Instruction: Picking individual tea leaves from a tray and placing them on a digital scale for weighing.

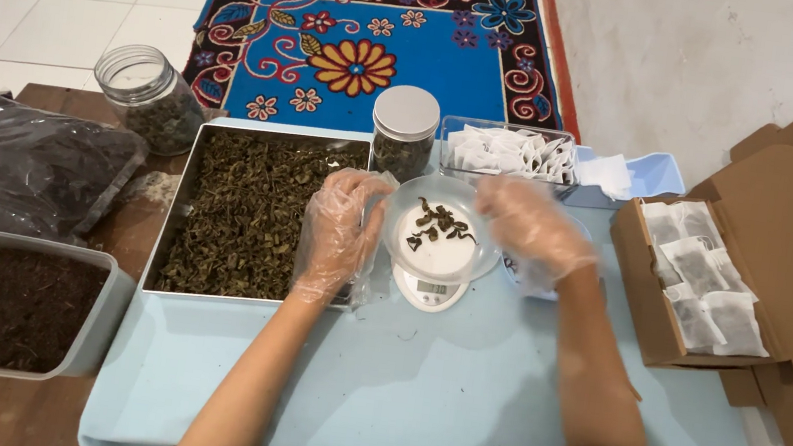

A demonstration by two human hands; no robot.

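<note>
Dried dark tea leaves [439, 222], just a small curled heap of them, are sat in the clear round plastic dish [440, 256] that's parked on the little white digital kitchen scale [428, 288], right in the middle of the pale blue cloth-covered table [417, 387].

Going big to small: the table is flanked on the right by an open brown cardboard box [652, 315] lined with filled white sachets [707, 281]. On the left, a big rectangular steel tray of loose green-brown dried leaves [247, 210] is laid out, touching the left hand's side. A lidded glass jar with a silver cap [405, 131] and a clear tub of empty white paper sachets [509, 153] are lined up on the far side.

The dish is bracketed by both hands, each covered in a loose clear plastic glove. The left hand [339, 236] is held just left of the dish, fingers pointed away and relaxed, nothing gripped. The right hand [531, 232] is hovered at the dish's right rim, fingers angled in toward the leaves, spread open, nothing seen pinched. The right hand looks a touch nearer to the heap. No real long axis to the heap.
</note>
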